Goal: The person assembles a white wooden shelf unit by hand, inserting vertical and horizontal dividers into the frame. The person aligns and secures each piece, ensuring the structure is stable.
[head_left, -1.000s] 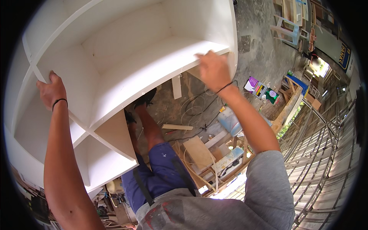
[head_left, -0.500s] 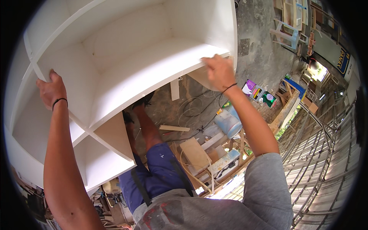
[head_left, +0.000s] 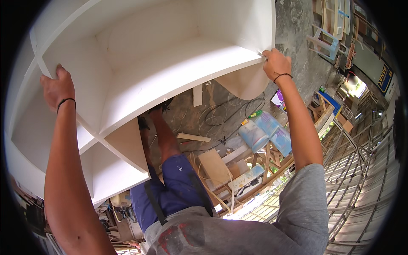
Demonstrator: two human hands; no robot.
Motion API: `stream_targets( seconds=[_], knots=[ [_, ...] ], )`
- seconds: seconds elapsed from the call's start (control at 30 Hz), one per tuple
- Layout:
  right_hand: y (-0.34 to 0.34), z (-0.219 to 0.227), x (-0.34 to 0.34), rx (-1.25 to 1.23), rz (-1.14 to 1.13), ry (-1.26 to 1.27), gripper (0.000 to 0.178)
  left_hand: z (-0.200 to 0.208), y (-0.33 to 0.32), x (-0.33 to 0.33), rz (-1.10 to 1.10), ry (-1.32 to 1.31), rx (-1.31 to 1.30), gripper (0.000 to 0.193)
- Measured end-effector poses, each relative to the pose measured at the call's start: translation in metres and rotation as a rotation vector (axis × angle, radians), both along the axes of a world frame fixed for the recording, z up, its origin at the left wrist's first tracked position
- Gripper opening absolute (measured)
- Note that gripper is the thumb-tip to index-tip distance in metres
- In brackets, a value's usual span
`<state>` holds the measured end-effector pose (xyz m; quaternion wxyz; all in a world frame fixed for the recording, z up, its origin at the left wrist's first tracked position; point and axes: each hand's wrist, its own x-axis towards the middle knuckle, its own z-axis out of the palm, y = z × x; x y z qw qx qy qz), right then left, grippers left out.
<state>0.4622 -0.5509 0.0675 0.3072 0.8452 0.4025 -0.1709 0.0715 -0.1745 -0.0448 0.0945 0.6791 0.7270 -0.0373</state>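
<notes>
A large white shelf unit (head_left: pixel 161 87) with several open compartments fills the upper left of the head view. My left hand (head_left: pixel 58 88) is closed round the front edge of one of its divider panels, thumb on one side and fingers on the other. At the far right end of the long shelf board, my right hand (head_left: pixel 278 66) pinches the corner where the board meets the end panel (head_left: pixel 273 25). Its fingertips are partly hidden by the edge. Both arms are stretched wide apart, and the shelf unit lies between them.
Under the shelf unit, thin cables (head_left: pixel 212 114) and a wood strip (head_left: pixel 194 137) lie on the concrete floor. Right of my legs are pale blue containers (head_left: pixel 255 135), a wooden board (head_left: pixel 214 168) and scrap timber. A light blue stool (head_left: pixel 323 42) stands at the upper right.
My right hand has slid right along the shelf board to its end corner and closed on it. My left hand keeps its hold on the divider. The view has shifted slightly.
</notes>
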Motion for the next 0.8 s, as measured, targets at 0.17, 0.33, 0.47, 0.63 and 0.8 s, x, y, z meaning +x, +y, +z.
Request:
stream_targets(
  seconds=[0.17, 0.33, 0.47, 0.63, 0.8],
  knots=[
    [0.001, 0.009, -0.002, 0.135, -0.22, 0.347, 0.027, 0.004, -0.002, 0.001, 0.014, 0.02, -0.018, 0.052],
    [0.004, 0.013, -0.005, -0.028, 0.24, -0.069, 0.02, 0.007, -0.004, 0.004, 0.024, 0.002, -0.028, 0.054],
    [0.009, 0.011, -0.006, -0.136, 0.224, -0.073, 0.02, 0.007, -0.002, 0.004, 0.03, -0.006, -0.02, 0.057],
    [0.007, 0.002, 0.001, -0.05, -0.018, -0.012, 0.026, 0.006, -0.003, 0.007, 0.027, -0.004, -0.037, 0.057],
    [0.024, -0.001, -0.077, 0.331, -0.108, 0.325, 0.028, -0.001, -0.001, -0.004, 0.013, -0.028, -0.017, 0.052]
  ],
)
